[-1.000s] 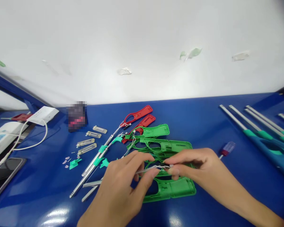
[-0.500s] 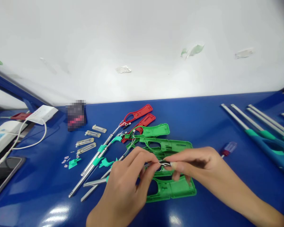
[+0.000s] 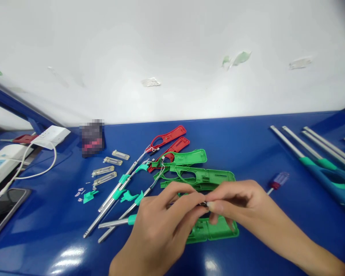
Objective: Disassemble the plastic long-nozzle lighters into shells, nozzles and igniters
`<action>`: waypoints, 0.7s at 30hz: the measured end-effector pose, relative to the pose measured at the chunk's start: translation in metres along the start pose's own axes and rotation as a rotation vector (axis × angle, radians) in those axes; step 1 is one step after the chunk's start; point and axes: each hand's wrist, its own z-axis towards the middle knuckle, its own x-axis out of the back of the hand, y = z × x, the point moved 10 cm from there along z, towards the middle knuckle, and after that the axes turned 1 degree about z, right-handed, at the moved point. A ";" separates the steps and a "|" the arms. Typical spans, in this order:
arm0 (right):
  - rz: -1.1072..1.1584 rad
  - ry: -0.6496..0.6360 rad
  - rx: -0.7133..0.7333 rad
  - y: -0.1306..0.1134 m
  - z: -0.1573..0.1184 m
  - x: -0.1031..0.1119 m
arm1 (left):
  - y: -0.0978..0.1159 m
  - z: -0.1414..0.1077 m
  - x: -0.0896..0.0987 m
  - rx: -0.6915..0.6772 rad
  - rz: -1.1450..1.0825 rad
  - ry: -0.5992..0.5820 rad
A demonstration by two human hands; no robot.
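Above the green casings, my left hand and my right hand meet fingertip to fingertip. Between them is a small black part, mostly covered by the fingers; both hands pinch it. Metal tubes with teal pieces lie left of my left hand, one running partly behind it. Red casings with thin wires rest farther back, beside an upper green casing.
Clear lighter bodies and small teal bits lie to the left. A phone and a power strip are at the far left. On the right are a screwdriver and blue-handled lighters.
My left hand has shifted slightly right and its fingers now reach my right fingertips. The black part and its white wires, seen before, are now mostly hidden.
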 end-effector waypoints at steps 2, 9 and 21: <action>0.041 -0.019 -0.027 0.006 0.000 -0.001 | 0.004 -0.001 0.002 -0.027 0.040 0.030; 0.161 -0.089 -0.078 0.014 0.000 -0.010 | 0.014 -0.004 0.009 -0.063 0.140 0.072; 0.232 -0.070 -0.133 0.017 0.002 -0.013 | 0.021 -0.003 0.007 -0.115 0.259 0.065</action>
